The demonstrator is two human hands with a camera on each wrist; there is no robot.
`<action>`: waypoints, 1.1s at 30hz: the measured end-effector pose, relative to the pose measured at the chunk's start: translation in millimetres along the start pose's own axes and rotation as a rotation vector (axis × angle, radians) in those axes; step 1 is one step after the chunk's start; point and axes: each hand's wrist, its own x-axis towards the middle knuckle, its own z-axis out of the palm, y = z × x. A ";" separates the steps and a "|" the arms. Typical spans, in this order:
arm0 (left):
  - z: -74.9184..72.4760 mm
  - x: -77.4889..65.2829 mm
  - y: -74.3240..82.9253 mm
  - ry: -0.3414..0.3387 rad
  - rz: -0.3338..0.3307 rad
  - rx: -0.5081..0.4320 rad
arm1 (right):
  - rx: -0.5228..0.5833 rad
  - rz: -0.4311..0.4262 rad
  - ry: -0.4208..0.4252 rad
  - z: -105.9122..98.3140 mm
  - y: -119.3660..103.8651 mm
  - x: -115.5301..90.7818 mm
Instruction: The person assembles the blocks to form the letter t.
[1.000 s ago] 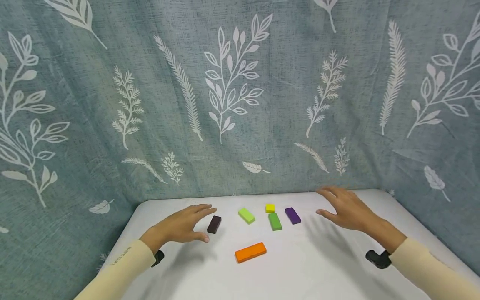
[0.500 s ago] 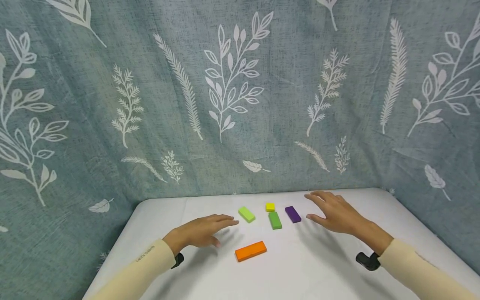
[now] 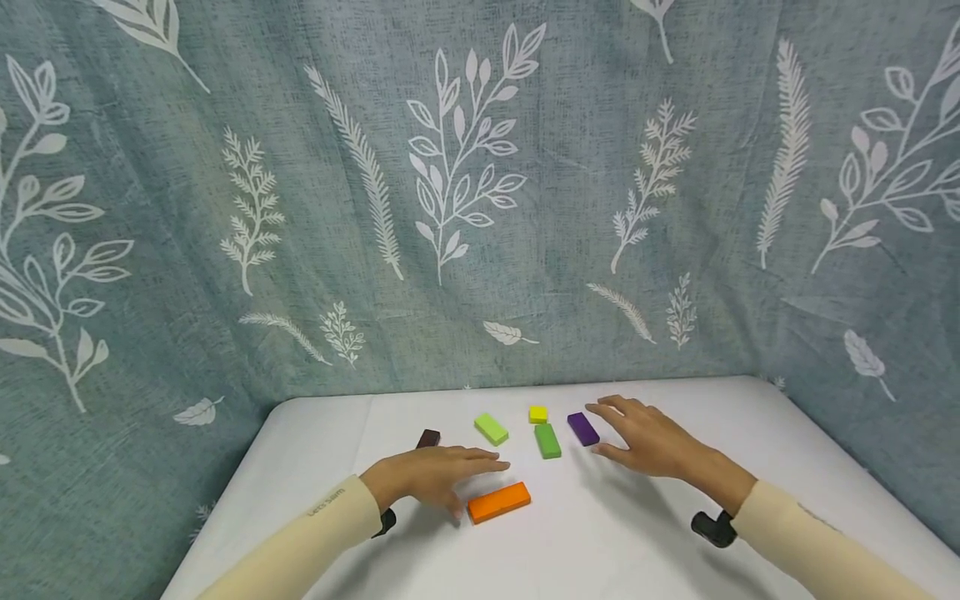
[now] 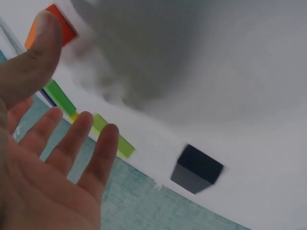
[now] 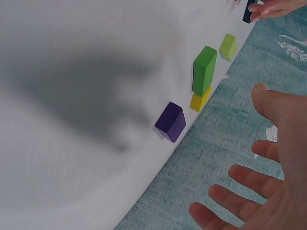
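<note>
The left hand is by the orange block, the right hand by the purple block. Fingers spread loosely.

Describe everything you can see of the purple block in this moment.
The purple block is a plain oblong with flat faces and straight edges; its material cannot be told. It lies on the white table, its length slanting in the head view, right of the green block there and apart from it. The right hand is close beside it, but the right wrist view shows a gap between them, and only the table touches it.
</note>
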 end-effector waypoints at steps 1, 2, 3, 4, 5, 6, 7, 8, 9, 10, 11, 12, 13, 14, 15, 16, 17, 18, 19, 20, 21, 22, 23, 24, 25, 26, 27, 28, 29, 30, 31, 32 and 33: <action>-0.1 1.6 1.6 -0.012 0.004 0.009 | 0.011 0.002 -0.012 1.5 -1.5 0.7; -0.2 3.1 3.1 -0.023 0.008 0.020 | 0.020 0.003 -0.026 2.9 -3.0 1.4; -0.3 4.7 4.4 -0.036 0.009 0.027 | 0.026 0.005 -0.040 4.2 -4.9 2.1; -0.6 6.5 5.9 -0.048 0.008 0.033 | 0.030 0.006 -0.054 5.3 -6.6 2.6; -1.0 8.2 7.4 -0.063 0.008 0.032 | 0.031 0.007 -0.067 6.5 -8.2 3.0; -1.8 9.6 9.0 -0.078 0.005 0.026 | 0.032 0.006 -0.078 7.8 -9.6 3.4; -2.5 11.0 10.4 -0.094 -0.001 0.012 | 0.035 0.003 -0.089 9.0 -10.9 3.8; -3.2 12.2 11.7 -0.109 -0.004 -0.005 | 0.034 -0.002 -0.097 10.0 -12.3 4.1; -3.9 13.3 12.9 -0.122 -0.011 -0.021 | 0.034 -0.006 -0.104 11.2 -13.6 4.4; -4.4 14.6 13.9 -0.134 -0.014 -0.032 | 0.035 -0.010 -0.110 12.4 -14.7 4.7; -5.2 15.5 15.1 -0.145 -0.017 -0.044 | 0.035 -0.012 -0.114 13.6 -15.5 4.7; -5.5 16.9 15.9 -0.153 -0.019 -0.050 | 0.034 -0.014 -0.118 14.9 -16.1 4.7; -5.4 18.3 16.3 -0.157 -0.016 -0.050 | 0.035 -0.011 -0.125 16.1 -16.8 4.6; -5.6 19.9 17.1 -0.163 -0.012 -0.051 | 0.037 -0.006 -0.132 17.3 -17.4 4.6; -6.0 21.5 18.1 -0.171 -0.012 -0.049 | 0.037 -0.003 -0.139 18.5 -17.7 4.4; -6.1 23.5 18.7 -0.180 -0.003 -0.047 | 0.038 -0.002 -0.143 19.6 -18.2 4.2; -6.3 25.4 19.3 -0.188 0.002 -0.044 | 0.033 -0.003 -0.146 20.7 -18.6 4.1; -6.4 27.2 19.6 -0.197 0.009 -0.038 | 0.031 -0.004 -0.150 21.5 -19.1 4.0; -6.5 29.0 20.2 -0.208 0.013 -0.040 | 0.028 -0.008 -0.151 21.9 -19.8 3.8; -7.1 30.5 21.1 -0.219 0.018 -0.043 | 0.022 -0.017 -0.148 22.5 -20.3 3.6; -7.3 32.1 21.5 -0.229 0.023 -0.043 | 0.015 -0.028 -0.145 22.7 -20.8 3.3; -7.0 33.7 21.3 -0.234 0.030 -0.044 | 0.011 -0.036 -0.143 22.8 -21.5 3.0; -6.8 35.1 21.2 -0.237 0.035 -0.045 | 0.007 -0.042 -0.141 22.5 -22.0 2.7; -7.1 36.0 21.3 -0.240 0.042 -0.048 | 0.007 -0.046 -0.140 22.1 -22.4 2.2; -7.3 37.0 21.5 -0.240 0.051 -0.055 | 0.004 -0.051 -0.138 21.8 -22.5 1.8; -7.5 37.9 21.7 -0.236 0.059 -0.055 | 0.001 -0.054 -0.135 21.2 -22.4 1.3; -7.8 39.1 21.4 -0.232 0.068 -0.054 | 0.001 -0.049 -0.137 20.0 -22.5 0.8; -7.5 39.0 21.3 -0.224 0.077 -0.055 | 0.002 -0.046 -0.136 20.0 -22.9 0.4; -7.1 38.9 21.1 -0.216 0.085 -0.057 | 0.001 -0.043 -0.136 20.0 -23.0 0.1; -6.7 38.4 21.4 -0.207 0.093 -0.058 | 0.001 -0.040 -0.137 20.1 -23.2 -0.2; -5.6 38.0 21.2 -0.194 0.100 -0.055 | 0.002 -0.043 -0.133 20.2 -23.3 -0.6; -4.3 37.6 20.9 -0.179 0.109 -0.047 | 0.002 -0.044 -0.134 20.5 -23.5 -1.0; -3.0 36.9 20.5 -0.165 0.114 -0.047 | 0.002 -0.046 -0.138 21.2 -23.6 -1.1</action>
